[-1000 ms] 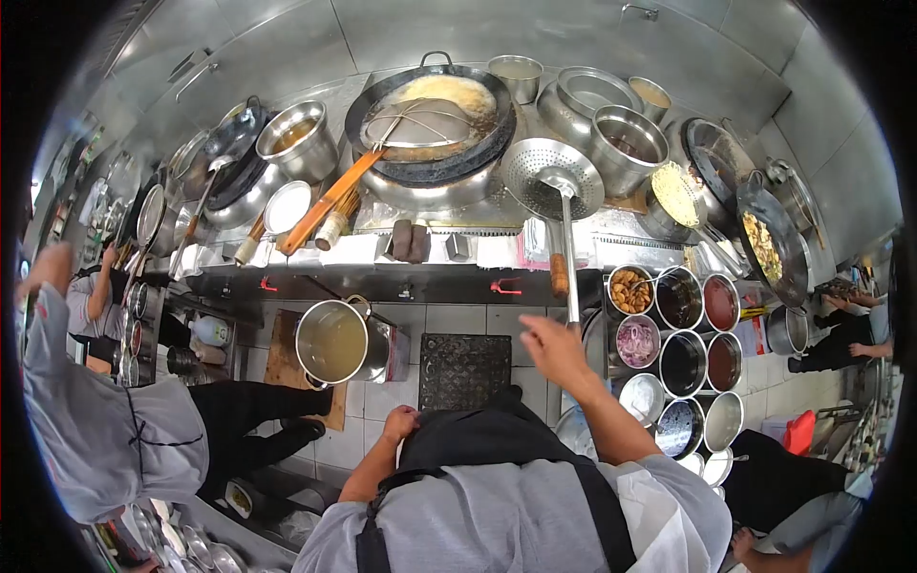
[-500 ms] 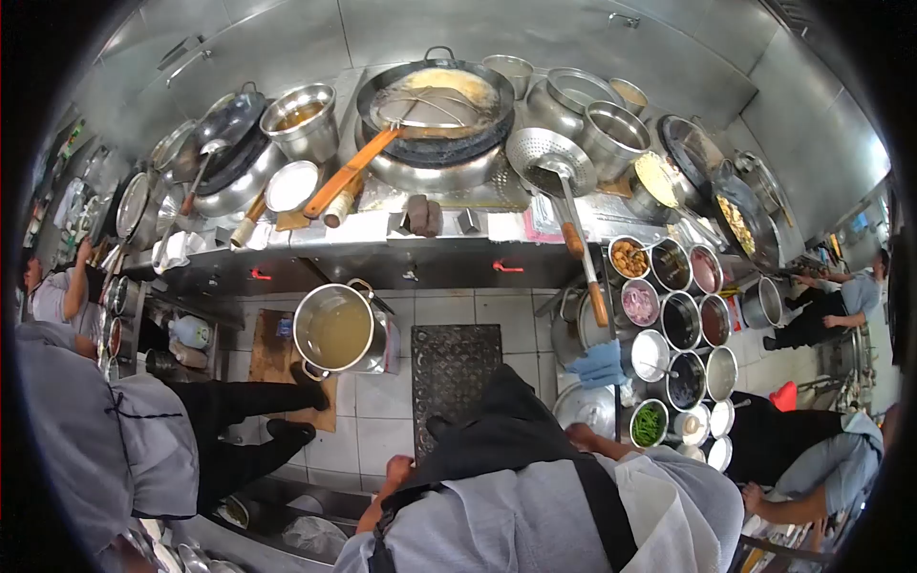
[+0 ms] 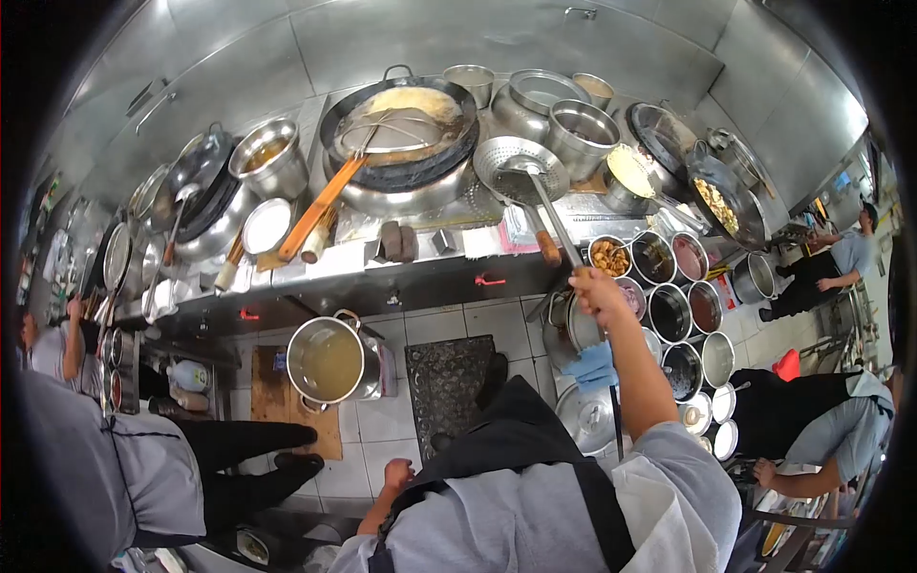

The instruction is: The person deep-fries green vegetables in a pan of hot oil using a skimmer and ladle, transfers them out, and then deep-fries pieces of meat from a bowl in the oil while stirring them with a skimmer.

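My right hand is wrapped round the handle of a ladle, whose head rests in a perforated strainer on the stove. Low beside my body hangs my left hand, its fingers curled with nothing in them that I can see. A large wok of bubbling oil stands behind, a mesh strainer with an orange wooden handle lying over it. Right of my right hand are pots of sauces and a pot of brown food pieces.
A pot of pale liquid stands low in front, left of a black floor mat. Co-workers stand at left and right. A blue cloth hangs near my right forearm. A wok with food sits at the right.
My right hand has moved from beside my body forward and up to the ladle's handle and closed on it. The view has shifted, and the stove stands further left.
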The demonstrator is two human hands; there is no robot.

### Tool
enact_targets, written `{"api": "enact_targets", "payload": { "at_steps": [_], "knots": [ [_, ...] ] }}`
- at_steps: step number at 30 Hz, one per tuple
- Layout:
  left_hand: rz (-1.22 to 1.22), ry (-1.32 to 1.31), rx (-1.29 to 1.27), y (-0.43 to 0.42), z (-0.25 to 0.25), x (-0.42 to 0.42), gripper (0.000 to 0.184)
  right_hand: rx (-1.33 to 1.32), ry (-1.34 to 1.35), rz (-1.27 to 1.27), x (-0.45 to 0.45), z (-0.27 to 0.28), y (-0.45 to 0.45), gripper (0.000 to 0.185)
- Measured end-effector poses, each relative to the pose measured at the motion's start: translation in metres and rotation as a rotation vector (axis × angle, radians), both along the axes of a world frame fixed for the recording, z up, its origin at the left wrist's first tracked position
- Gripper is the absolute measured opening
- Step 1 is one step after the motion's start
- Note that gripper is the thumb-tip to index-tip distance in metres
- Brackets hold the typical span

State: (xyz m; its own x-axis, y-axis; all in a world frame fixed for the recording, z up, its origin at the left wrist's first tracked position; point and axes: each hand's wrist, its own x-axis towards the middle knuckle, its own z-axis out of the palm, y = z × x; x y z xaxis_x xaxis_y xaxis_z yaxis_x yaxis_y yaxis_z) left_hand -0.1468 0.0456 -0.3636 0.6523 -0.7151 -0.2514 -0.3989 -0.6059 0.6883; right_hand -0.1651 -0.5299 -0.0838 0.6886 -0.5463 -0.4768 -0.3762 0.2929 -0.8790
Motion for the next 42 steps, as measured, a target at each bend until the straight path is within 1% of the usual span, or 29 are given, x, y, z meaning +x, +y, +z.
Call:
{"api": "enact_targets", "payload": {
  "at_steps": [1,2,4,5,7,8,10,11,12,14,15,16,18,19,20,22,25,28,29,32,33,35,36,37,38,39,40,41,42],
  "knots": [
    [0.232,0.294,-0.064,-0.013,0.006,0.015,0.016,0.028,-0.049,-0.022,0.008,0.019,-0.003,0.024],
    [0.381,0.449,-0.112,-0.025,0.013,0.028,0.014,0.142,-0.174,-0.044,0.013,0.027,-0.010,0.025],
    [0.539,0.577,-0.153,-0.044,0.023,0.045,0.011,0.379,-0.422,-0.078,0.023,0.034,-0.023,0.029],
    [0.447,0.493,-0.180,-0.051,0.027,0.057,0.011,0.428,-0.518,-0.077,0.032,0.037,-0.029,0.030],
    [0.967,0.821,-0.151,-0.072,0.036,0.069,0.013,0.216,-0.445,-0.102,0.070,0.054,-0.049,0.029],
    [0.939,0.789,-0.145,-0.077,0.037,0.074,0.014,0.116,-0.402,-0.120,0.088,0.059,-0.066,0.029],
    [0.885,0.723,-0.133,-0.089,0.034,0.085,0.016,-0.128,-0.359,-0.078,0.133,0.070,-0.142,0.026],
    [0.883,0.699,-0.105,-0.090,0.038,0.089,0.019,-0.143,-0.354,-0.104,0.156,0.082,-0.176,0.024],
    [0.928,0.710,-0.087,-0.093,0.042,0.091,0.020,-0.162,-0.348,-0.123,0.182,0.096,-0.209,0.021],
    [1.019,0.731,-0.055,-0.095,0.052,0.092,0.022,-0.297,-0.278,-0.126,0.241,0.103,-0.271,0.014],
    [1.168,0.767,-0.101,-0.103,0.056,0.089,0.023,-0.414,-0.129,-0.165,0.277,0.099,-0.298,0.011],
    [0.896,0.410,0.045,-0.106,0.058,0.086,0.023,-0.530,0.023,-0.204,0.302,0.093,-0.317,0.009],
    [0.308,-0.275,0.308,-0.107,0.059,0.073,0.024,-0.425,0.095,-0.282,0.337,0.091,-0.314,0.010],
    [0.995,0.417,0.162,-0.115,0.059,0.071,0.027,-0.374,0.131,-0.318,0.354,0.090,-0.312,0.010],
    [1.114,0.528,0.140,-0.123,0.061,0.065,0.027,-0.359,0.092,-0.213,0.385,0.058,-0.344,0.006],
    [0.891,0.387,0.228,-0.124,0.055,0.056,0.028,0.103,-0.285,-0.448,0.411,0.062,-0.328,0.013],
    [0.697,0.292,0.306,-0.123,0.040,0.053,0.029,0.977,-0.728,-0.457,0.416,0.076,-0.327,0.019],
    [0.586,0.277,0.346,-0.119,0.031,0.060,0.030,1.143,-0.905,-0.278,0.398,0.066,-0.307,0.023],
    [0.529,0.253,0.359,-0.117,0.028,0.064,0.031,1.175,-0.961,-0.181,0.391,0.057,-0.300,0.017],
    [0.323,0.143,0.392,-0.106,0.028,0.089,0.032,1.171,-0.917,-0.104,0.364,0.060,-0.280,0.010],
    [0.248,0.081,0.405,-0.101,0.027,0.103,0.032,1.179,-0.933,-0.073,0.357,0.060,-0.275,0.013],
    [0.154,-0.038,0.411,-0.090,0.023,0.135,0.033,1.095,-0.881,-0.064,0.340,0.064,-0.269,0.013],
    [0.224,-0.121,0.308,-0.091,0.028,0.154,0.036,1.050,-0.849,-0.050,0.332,0.067,-0.269,0.013],
    [0.419,0.097,0.179,-0.096,0.031,0.175,0.031,0.922,-0.753,-0.040,0.323,0.068,-0.271,0.014],
    [0.767,0.459,0.033,-0.103,0.034,0.195,0.026,0.925,-0.672,-0.019,0.309,0.077,-0.267,0.012],
    [1.001,0.654,-0.057,-0.111,0.042,0.213,0.021,0.655,-0.597,-0.002,0.295,0.080,-0.264,0.012],
    [1.104,0.720,-0.106,-0.118,0.050,0.226,0.016,0.369,-0.482,-0.016,0.280,0.085,-0.258,0.012],
    [1.145,0.743,-0.158,-0.127,0.056,0.235,0.016,0.175,-0.281,-0.080,0.274,0.095,-0.252,0.015],
    [1.144,0.768,-0.186,-0.135,0.060,0.240,0.017,0.009,-0.224,-0.088,0.267,0.105,-0.245,0.016]
  ]
}}
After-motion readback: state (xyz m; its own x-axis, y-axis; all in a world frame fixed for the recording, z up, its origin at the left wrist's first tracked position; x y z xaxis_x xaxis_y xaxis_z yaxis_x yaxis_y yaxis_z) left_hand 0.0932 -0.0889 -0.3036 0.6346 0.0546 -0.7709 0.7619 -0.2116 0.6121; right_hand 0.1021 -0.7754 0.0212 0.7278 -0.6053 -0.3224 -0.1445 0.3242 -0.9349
